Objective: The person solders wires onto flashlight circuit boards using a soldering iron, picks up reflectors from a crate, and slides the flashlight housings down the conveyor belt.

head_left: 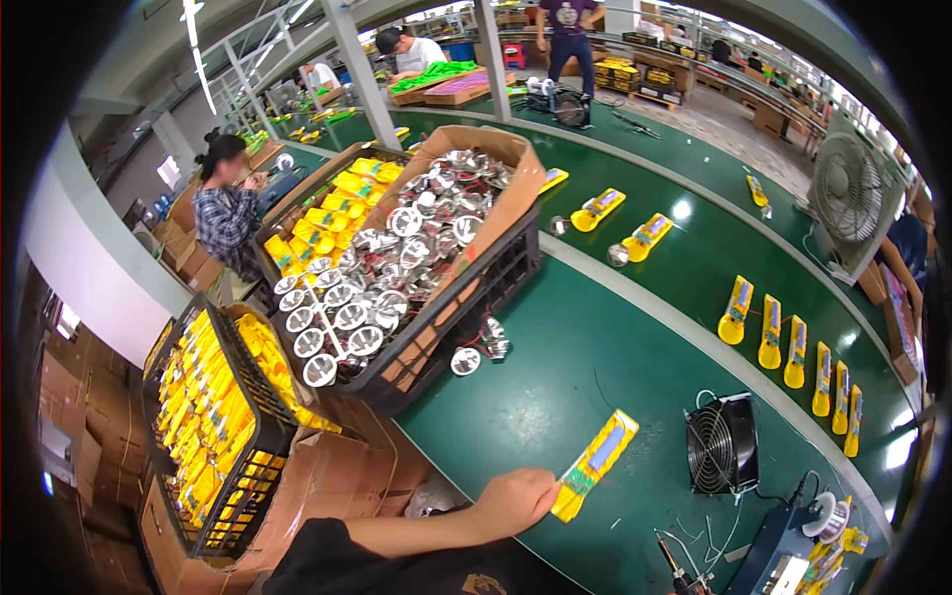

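Observation:
My left hand [518, 499] reaches in from the lower edge, its fingers closed on the lower end of a yellow plastic flashlight housing [613, 434]. In this housing sit a green circuit board and a long bluish cell, and a thin dark wire sticks up near it. It is tilted over the green worktable [516, 407]. My right hand does not show. Nearest on the right are a black fan [722, 445], a soldering iron [682, 573] and a spool of solder wire [826, 518] on a blue box-shaped unit [778, 555].
Silvery reflector cups [412, 253] fill a black crate left of the table; a few loose cups [466, 360] lie beside it. Another crate [213, 436] holds yellow housings. Several housings [772, 332] lie along the green conveyor [684, 288]. A large fan [845, 188] and other people are beyond.

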Demonstrator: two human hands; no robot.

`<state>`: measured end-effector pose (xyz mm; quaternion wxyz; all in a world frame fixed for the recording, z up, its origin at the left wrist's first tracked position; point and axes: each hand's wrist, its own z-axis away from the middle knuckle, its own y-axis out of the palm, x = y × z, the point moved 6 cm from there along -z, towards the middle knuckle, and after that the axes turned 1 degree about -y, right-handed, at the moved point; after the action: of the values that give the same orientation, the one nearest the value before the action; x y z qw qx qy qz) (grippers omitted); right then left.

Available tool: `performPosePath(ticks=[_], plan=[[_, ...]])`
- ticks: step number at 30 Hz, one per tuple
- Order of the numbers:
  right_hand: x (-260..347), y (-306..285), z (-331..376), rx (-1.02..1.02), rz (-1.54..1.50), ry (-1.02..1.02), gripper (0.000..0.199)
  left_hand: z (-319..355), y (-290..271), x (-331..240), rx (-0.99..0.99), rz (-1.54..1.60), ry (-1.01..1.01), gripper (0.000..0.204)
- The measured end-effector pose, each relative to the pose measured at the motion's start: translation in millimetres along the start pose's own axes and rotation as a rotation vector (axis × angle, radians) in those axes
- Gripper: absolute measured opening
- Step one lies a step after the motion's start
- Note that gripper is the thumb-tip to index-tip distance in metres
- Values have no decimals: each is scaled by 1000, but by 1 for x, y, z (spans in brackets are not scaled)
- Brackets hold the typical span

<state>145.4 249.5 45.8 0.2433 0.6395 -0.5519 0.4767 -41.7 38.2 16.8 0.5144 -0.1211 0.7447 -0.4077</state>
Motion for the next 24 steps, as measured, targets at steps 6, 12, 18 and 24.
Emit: performPosePath(ticks=[6,12,18,24], plan=[[4,9,8,12,-3,-57,40,-23,-78,16,26,158,-133,15],[10,17,4,19,-15,-98,40,-106,-123,89,-523,-343,-175,16],[5,17,-2,-6,17,-130,40,-154,-113,102,-371,-502,-395,13],[-1,4,-9,-18,56,-146,39,-170,-108,105,-344,-596,-451,8]])
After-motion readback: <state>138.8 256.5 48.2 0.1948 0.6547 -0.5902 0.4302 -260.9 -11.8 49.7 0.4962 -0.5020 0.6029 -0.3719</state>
